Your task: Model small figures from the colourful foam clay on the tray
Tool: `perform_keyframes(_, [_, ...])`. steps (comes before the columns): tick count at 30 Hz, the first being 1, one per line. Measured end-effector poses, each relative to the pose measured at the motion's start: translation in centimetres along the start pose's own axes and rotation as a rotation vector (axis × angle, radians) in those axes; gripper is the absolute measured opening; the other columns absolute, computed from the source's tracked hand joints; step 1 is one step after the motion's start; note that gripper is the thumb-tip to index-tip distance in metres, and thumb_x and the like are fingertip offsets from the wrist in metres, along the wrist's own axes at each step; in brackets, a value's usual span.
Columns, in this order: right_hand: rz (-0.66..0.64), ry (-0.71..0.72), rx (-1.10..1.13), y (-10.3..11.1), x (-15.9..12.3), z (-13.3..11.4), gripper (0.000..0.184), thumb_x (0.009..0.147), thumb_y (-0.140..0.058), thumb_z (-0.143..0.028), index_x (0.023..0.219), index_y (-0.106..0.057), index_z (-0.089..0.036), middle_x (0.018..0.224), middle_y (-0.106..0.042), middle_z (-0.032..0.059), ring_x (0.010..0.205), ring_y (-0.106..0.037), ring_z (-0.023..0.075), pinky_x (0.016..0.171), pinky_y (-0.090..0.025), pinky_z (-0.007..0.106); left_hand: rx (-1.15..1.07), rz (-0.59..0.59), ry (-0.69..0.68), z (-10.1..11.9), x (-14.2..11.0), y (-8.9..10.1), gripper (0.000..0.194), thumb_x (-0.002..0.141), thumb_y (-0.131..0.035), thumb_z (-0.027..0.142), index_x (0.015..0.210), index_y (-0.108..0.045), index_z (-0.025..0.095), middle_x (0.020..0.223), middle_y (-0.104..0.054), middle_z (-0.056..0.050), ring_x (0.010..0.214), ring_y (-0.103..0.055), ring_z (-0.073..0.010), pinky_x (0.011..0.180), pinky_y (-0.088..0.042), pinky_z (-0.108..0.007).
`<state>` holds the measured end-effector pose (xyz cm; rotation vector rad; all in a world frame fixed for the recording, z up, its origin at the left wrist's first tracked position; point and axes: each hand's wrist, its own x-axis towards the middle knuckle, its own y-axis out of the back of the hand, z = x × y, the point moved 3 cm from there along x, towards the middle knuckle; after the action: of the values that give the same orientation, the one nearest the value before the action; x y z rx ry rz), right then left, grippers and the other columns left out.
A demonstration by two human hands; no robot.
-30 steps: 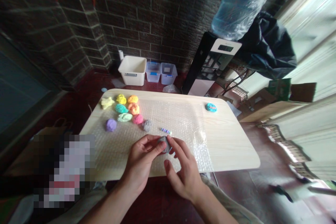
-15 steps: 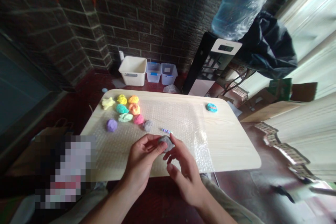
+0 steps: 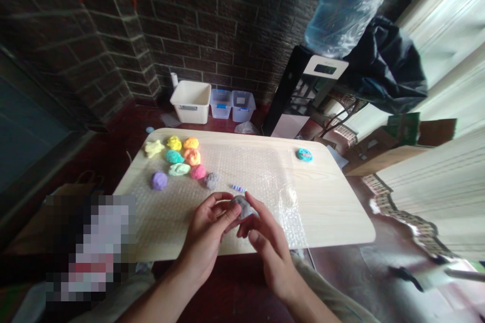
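Right fingers [image 3: 262, 208] have shifted along a rounded gray lump [image 3: 244, 206].

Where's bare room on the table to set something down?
Table, right end: bare wood in front of blue disc, between bubble wrap and right edge. Also wrap behind the striped stick, between coloured lumps and blue disc. Crowded: back-left, with the lumps; front middle, where left hand holds a grey lump, right hand close by.
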<state>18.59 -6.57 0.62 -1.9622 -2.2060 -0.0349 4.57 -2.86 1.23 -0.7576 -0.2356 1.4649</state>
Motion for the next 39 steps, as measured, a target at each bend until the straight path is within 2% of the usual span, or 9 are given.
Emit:
perform_keyframes(4, [-0.035,0.098,-0.203,0.2,-0.2,-0.7,0.056,0.103,-0.064,-0.037,0.158,-0.053,-0.038,0.144,-0.063,0.0093,0.107,-0.064,0.0259,0.094,-0.054,0.044,0.052,-0.044,0.049,-0.3,0.0,0.1,0.042,0.079,-0.094,0.030,0.114,-0.077,0.014,0.102,-0.081,-0.010,0.091,-0.078,-0.0215,0.083,-0.065,-0.031])
perform_keyframes(8, [-0.004,-0.066,0.079,0.0,0.0,0.2,0.047,0.100,-0.065,-0.036,0.147,-0.064,-0.035,0.145,-0.065,0.0079,0.122,-0.061,0.0300,0.101,-0.051,0.045,0.084,-0.072,0.017,-0.5,0.1,0.2,0.036,0.081,-0.093,0.031,0.109,-0.080,0.012,0.098,-0.081,-0.011,0.090,-0.077,-0.0208,0.083,-0.064,-0.029])
perform_keyframes(12, [0.048,-0.141,0.292,-0.1,0.2,0.8,0.052,0.092,-0.068,-0.040,0.144,-0.069,-0.033,0.134,-0.069,0.0079,0.103,-0.060,0.0265,0.090,-0.050,0.041,0.059,-0.063,-0.021,-0.3,0.2,0.2,0.035,0.080,-0.094,0.031,0.109,-0.080,0.015,0.100,-0.081,-0.009,0.083,-0.074,-0.0171,0.077,-0.064,-0.027])
perform_keyframes(16, [0.031,-0.143,0.295,-0.2,0.6,0.5,0.053,0.089,-0.069,-0.038,0.141,-0.072,-0.031,0.095,-0.068,0.0048,0.082,-0.053,0.0210,0.075,-0.045,0.035,0.057,-0.028,-0.070,0.0,0.2,0.3,0.035,0.075,-0.097,0.029,0.103,-0.082,0.014,0.094,-0.081,-0.008,0.082,-0.073,-0.0163,0.074,-0.061,-0.024])
perform_keyframes(18, [0.019,-0.124,0.281,-0.2,0.7,0.4,0.051,0.090,-0.067,-0.039,0.140,-0.073,-0.030,0.089,-0.066,0.0041,0.078,-0.052,0.0200,0.071,-0.043,0.034,0.071,-0.020,-0.089,0.1,0.2,0.3,0.034,0.074,-0.098,0.028,0.100,-0.082,0.014,0.095,-0.082,-0.009,0.086,-0.073,-0.0169,0.077,-0.060,-0.024])
perform_keyframes(21, [0.015,-0.055,0.133,-0.1,0.5,0.1,0.048,0.095,-0.065,-0.038,0.143,-0.069,-0.033,0.120,-0.069,0.0076,0.085,-0.057,0.0203,0.076,-0.049,0.037,0.106,-0.030,-0.098,0.1,0.1,0.2,0.032,0.076,-0.096,0.029,0.101,-0.082,0.014,0.097,-0.083,-0.009,0.089,-0.074,-0.0174,0.080,-0.059,-0.024])
perform_keyframes(24, [0.001,0.101,-0.140,0.2,0.1,-0.6,0.055,0.101,-0.062,-0.032,0.155,-0.056,-0.037,0.149,-0.057,0.0094,0.094,-0.061,0.0214,0.085,-0.054,0.042,0.144,-0.059,-0.087,0.1,0.0,0.1,0.030,0.080,-0.094,0.029,0.103,-0.081,0.015,0.100,-0.083,-0.010,0.088,-0.074,-0.0171,0.080,-0.057,-0.024])
perform_keyframes(30, [-0.069,0.253,-0.534,0.2,-0.1,-0.7,0.070,0.099,-0.059,-0.023,0.166,-0.040,-0.032,0.146,-0.058,0.0129,0.109,-0.064,0.0277,0.089,-0.061,0.046,0.155,-0.043,-0.060,-0.2,0.2,0.5,0.030,0.080,-0.093,0.029,0.104,-0.082,0.015,0.100,-0.083,-0.010,0.093,-0.075,-0.0205,0.081,-0.057,-0.026])
perform_keyframes(39, [-0.082,0.294,-0.653,0.2,-0.4,0.1,0.082,0.096,-0.058,-0.021,0.171,-0.026,-0.029,0.156,-0.049,0.0156,0.124,-0.062,0.0326,0.102,-0.061,0.055,0.098,-0.049,-0.055,0.3,-0.1,0.1,0.027,0.081,-0.092,0.028,0.102,-0.082,0.014,0.093,-0.082,-0.009,0.081,-0.073,-0.0173,0.077,-0.058,-0.025])
